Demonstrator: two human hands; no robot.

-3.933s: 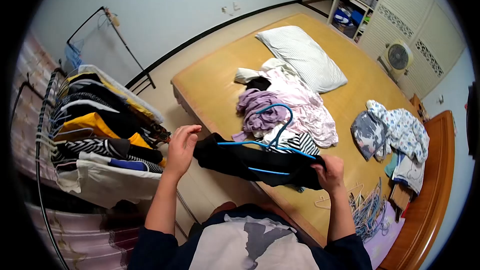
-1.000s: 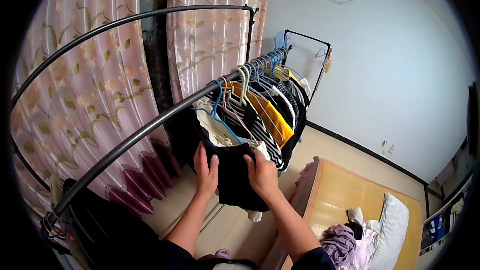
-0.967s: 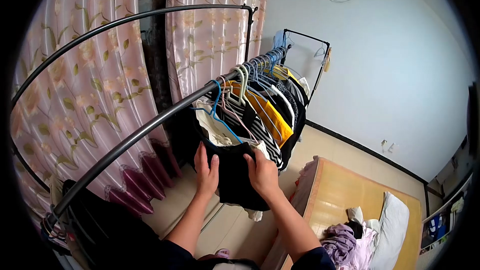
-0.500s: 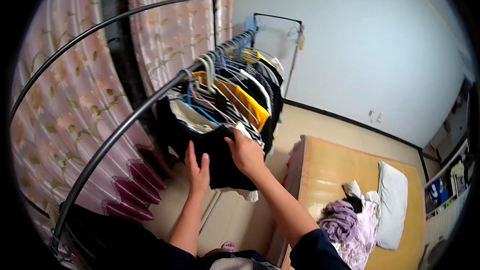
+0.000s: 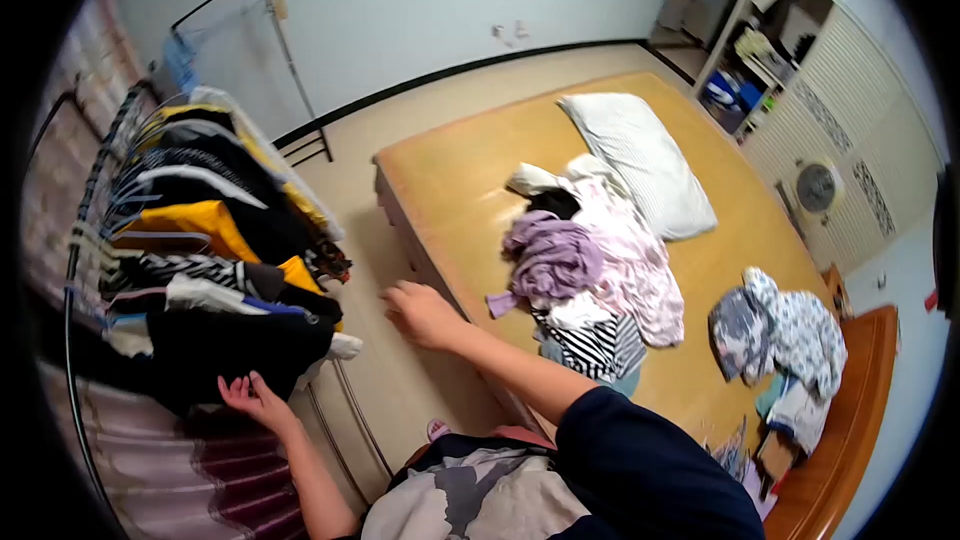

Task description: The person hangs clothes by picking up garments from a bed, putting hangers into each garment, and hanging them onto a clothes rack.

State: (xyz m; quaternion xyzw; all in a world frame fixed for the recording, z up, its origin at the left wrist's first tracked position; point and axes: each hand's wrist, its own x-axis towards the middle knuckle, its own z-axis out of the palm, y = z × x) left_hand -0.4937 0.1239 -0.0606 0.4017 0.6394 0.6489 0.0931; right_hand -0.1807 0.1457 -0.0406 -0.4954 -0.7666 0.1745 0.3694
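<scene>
The black top (image 5: 235, 348) hangs at the near end of the rack (image 5: 70, 340), close against the white top (image 5: 198, 292). The left hand (image 5: 258, 402), fingers loosely spread and gripping nothing, is low at the black top's near side; whether it touches, I cannot tell. The right hand (image 5: 425, 315), blurred, is between the rack and the bed (image 5: 450, 165); how closed it is stays unclear. The pile (image 5: 555, 258) on the bed is well apart from the rack. A snagged finger could drag the black top askew, and crowding on the rack could crease it.
</scene>
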